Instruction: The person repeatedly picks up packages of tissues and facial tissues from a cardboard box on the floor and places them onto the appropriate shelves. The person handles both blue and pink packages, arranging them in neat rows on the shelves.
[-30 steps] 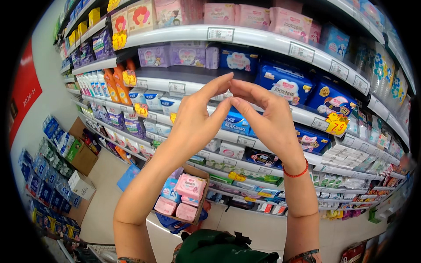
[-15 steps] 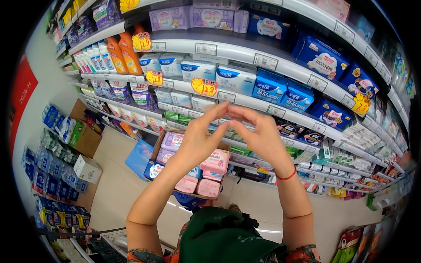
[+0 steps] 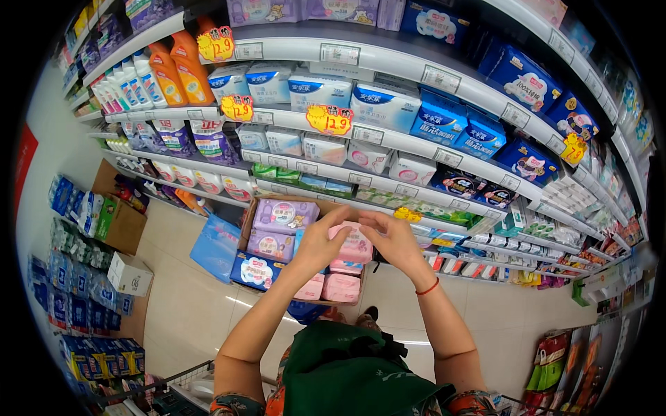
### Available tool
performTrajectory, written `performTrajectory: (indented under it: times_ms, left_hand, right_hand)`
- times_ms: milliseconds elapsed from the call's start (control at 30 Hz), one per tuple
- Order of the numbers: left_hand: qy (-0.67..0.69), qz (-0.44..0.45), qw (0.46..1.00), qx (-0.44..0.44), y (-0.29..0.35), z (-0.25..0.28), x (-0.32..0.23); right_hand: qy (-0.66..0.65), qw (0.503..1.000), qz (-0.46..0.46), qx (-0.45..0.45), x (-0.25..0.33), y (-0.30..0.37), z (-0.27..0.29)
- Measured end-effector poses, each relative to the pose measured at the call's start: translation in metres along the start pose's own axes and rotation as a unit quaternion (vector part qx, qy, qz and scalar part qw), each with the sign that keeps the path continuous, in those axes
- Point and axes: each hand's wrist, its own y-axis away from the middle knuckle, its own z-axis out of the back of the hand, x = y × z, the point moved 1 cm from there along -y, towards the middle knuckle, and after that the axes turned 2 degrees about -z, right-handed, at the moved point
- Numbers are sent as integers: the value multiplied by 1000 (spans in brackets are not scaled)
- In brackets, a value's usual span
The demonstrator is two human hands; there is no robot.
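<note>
A brown carton (image 3: pixel 245 227) of soft packs stands in front of the shelves. Inside are purple packs (image 3: pixel 283 216), a dark blue pack (image 3: pixel 255 272) and several pink ones. My left hand (image 3: pixel 320 244) is over the carton with thumb and fingers apart. Opposite it, my right hand (image 3: pixel 394 239) curves inward, fingers spread; a red cord (image 3: pixel 428 287) circles its wrist. Between the two hands shows a pink pack (image 3: pixel 355 243) on top of the others. Whether my fingertips touch it, I cannot tell.
Curved-looking shelves (image 3: pixel 291 43) hold white and blue boxed packs (image 3: pixel 385 107), orange bottles (image 3: pixel 187 69) and purple pouches (image 3: pixel 208 142). A blue sheet-like panel (image 3: pixel 215 249) leans beside the carton. At left, a white box (image 3: pixel 130 274) and wrapped bottles (image 3: pixel 76 267) stand on the floor.
Both hands have come down from in front of the shelf to the carton and moved apart slightly. The view has shifted, showing more of the carton and the lower shelves.
</note>
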Motion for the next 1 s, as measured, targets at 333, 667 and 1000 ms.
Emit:
performTrajectory:
  times_ms: [333,667,1000]
  left_hand:
    - [-31,104,994,-2,21,-4,96]
    - [70,195,978,4,33,-18,121]
    - [39,142,989,-8,46,-22,116]
  right_hand:
    - [36,990,-70,-115,-95,4,-41]
    - [52,979,-100,-167,-143,16,-71]
    - [-11,981,-150,-121,-115,32,-80]
